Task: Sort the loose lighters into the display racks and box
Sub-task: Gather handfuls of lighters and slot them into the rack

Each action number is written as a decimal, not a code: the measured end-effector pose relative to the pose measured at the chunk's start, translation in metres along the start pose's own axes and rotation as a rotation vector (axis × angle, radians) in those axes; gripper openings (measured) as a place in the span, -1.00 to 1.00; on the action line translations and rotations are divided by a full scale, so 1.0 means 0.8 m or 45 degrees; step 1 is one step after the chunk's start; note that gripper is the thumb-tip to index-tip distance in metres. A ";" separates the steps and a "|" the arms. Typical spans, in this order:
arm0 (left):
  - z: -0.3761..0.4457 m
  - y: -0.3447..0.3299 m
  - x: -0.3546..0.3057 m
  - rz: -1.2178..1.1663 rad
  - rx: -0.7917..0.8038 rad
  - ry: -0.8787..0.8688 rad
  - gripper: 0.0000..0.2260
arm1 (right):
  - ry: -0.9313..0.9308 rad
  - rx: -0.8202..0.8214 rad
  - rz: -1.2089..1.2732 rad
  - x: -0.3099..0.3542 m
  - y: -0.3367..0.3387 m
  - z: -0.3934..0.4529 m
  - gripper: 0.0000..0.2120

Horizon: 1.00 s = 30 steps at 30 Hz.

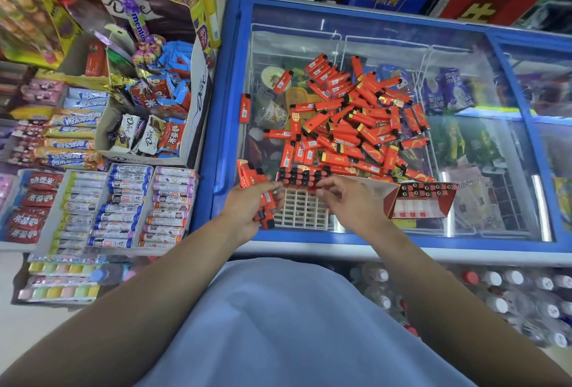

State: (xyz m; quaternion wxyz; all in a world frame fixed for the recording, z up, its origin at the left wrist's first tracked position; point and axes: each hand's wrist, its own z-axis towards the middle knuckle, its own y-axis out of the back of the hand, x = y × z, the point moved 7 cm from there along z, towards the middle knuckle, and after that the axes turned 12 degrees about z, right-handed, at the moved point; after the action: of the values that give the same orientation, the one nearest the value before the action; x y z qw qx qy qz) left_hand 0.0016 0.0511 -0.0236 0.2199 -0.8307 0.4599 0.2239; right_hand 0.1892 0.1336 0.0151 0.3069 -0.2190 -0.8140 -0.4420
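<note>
A heap of loose red lighters [356,120] lies on the glass lid of the freezer [387,30]. A white grid display rack [301,210] sits at the lid's near edge, its far rows filled with lighters [301,177] standing black caps up. My left hand [247,210] grips a bundle of several red lighters [263,204] just left of the rack. My right hand [343,194] hovers over the rack's right side, fingers curled at the filled row; whether it pinches a lighter there is unclear. A red box [421,201] holding lighters lies to the right.
Two stray lighters [245,108] lie at the lid's left. The blue freezer frame [223,108] borders a snack shelf on the left with a chocolate box [154,114] and candy tubes [123,207]. Bottled drinks [495,287] stand below the freezer front.
</note>
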 end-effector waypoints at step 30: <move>-0.022 -0.048 -0.017 0.344 0.500 -0.149 -0.85 | -0.008 0.252 0.500 0.062 -0.020 0.023 -0.83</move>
State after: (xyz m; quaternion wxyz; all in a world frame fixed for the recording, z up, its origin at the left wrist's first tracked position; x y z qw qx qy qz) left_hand 0.0313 0.0682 0.0047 0.3715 -0.6884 0.5882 0.2052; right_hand 0.1382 0.1453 0.0323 0.4044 -0.3434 -0.7961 -0.2910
